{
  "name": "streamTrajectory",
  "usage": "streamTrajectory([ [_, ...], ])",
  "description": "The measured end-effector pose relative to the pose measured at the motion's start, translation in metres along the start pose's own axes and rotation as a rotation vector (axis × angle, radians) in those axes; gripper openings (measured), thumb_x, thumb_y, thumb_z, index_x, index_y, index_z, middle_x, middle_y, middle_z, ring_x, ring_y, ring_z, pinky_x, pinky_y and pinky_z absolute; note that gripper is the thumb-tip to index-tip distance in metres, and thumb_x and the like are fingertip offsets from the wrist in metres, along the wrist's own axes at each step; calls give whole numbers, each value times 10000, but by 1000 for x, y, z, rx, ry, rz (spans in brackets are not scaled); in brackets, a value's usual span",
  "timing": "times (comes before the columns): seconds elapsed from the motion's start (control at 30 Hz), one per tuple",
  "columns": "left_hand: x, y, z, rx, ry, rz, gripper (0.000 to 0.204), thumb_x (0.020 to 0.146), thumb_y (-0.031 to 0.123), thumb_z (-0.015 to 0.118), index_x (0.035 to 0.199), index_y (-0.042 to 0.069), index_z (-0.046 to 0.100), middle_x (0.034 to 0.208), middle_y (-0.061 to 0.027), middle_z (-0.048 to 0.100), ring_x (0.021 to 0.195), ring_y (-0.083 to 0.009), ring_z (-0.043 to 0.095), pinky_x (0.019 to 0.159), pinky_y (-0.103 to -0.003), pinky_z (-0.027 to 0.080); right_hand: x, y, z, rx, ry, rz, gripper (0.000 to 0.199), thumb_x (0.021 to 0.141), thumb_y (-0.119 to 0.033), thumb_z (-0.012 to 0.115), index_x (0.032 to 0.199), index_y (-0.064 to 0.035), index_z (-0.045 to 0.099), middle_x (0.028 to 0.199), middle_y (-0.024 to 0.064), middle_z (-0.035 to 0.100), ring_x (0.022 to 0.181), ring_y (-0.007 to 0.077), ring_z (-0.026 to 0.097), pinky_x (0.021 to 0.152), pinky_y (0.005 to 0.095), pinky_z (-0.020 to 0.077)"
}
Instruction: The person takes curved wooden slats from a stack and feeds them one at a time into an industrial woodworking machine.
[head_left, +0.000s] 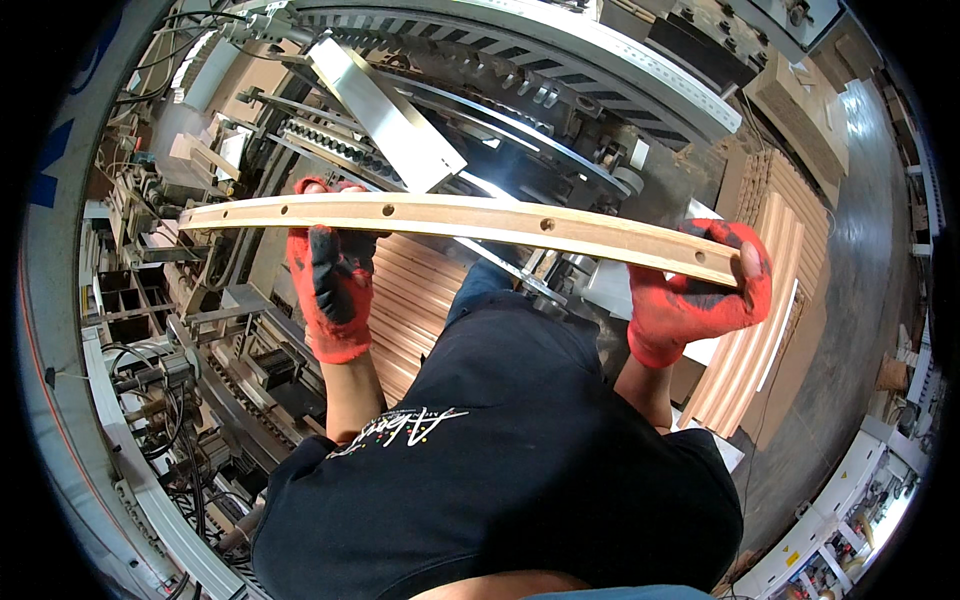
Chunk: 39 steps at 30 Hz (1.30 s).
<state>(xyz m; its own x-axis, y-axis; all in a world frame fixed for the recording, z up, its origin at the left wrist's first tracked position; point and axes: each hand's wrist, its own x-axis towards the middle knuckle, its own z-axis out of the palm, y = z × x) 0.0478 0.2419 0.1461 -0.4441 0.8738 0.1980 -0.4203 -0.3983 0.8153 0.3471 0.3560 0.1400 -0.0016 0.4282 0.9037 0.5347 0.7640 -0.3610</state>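
Note:
A long, narrow wooden slat (465, 213) with several round holes along its face stretches across in front of my chest. My left hand (335, 270), in a red glove with dark patches, grips it left of its middle, with the fingers behind and below the wood. Near the slat's right end, my right hand (705, 290) in a matching glove closes round it, thumb on the holed face. The slat's left end juts out well past my left hand. It is held up in the air, apart from the machine behind it.
Beyond the slat stands a machine with metal rails and a silver cover (385, 115). Stacked wooden slats (410, 310) lie below, behind my left forearm. More grooved slats (745, 340) are piled on cardboard at the right. Machine parts and cables (165, 400) crowd the left side.

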Motion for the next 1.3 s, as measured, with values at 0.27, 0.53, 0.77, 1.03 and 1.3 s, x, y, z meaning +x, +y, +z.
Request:
streamTrajectory([
  [0.27,0,-4,12,77,207,23,507,973,307,622,1375,58,438,1201,-169,597,1035,-272,619,838,-397,536,0,-4,-5,-27,-70,-11,1085,618,-177,958,1449,-45,273,1159,171,520,914,212,607,776,327,504],
  [0.53,2,-8,12,54,209,18,469,1002,295,586,1379,61,437,1129,-136,602,977,-239,615,807,-385,537,-11,-4,1,59,-29,62,936,606,-111,930,1361,-52,382,1175,181,512,942,219,595,803,350,519],
  [0.77,18,-51,31,233,357,-76,336,1005,234,599,1283,51,550,1054,-63,627,922,-145,606,835,-287,513,-49,11,-16,-49,-554,179,394,666,-162,839,1022,-80,689,978,94,603,849,279,618,697,366,513],
  [1.03,12,-205,35,379,52,-448,324,905,114,719,1158,42,531,920,-15,626,833,-90,584,734,-239,471,-140,13,-70,-173,-907,559,307,830,-263,744,1067,-77,684,854,112,640,747,331,640,632,404,511],
  [1.3,31,-238,30,467,121,-519,870,844,168,790,1490,-44,247,968,-28,573,877,-117,568,755,-257,488,-164,10,-68,-138,-795,714,335,821,-244,736,1106,-77,677,920,144,671,812,359,660,697,426,531],
])
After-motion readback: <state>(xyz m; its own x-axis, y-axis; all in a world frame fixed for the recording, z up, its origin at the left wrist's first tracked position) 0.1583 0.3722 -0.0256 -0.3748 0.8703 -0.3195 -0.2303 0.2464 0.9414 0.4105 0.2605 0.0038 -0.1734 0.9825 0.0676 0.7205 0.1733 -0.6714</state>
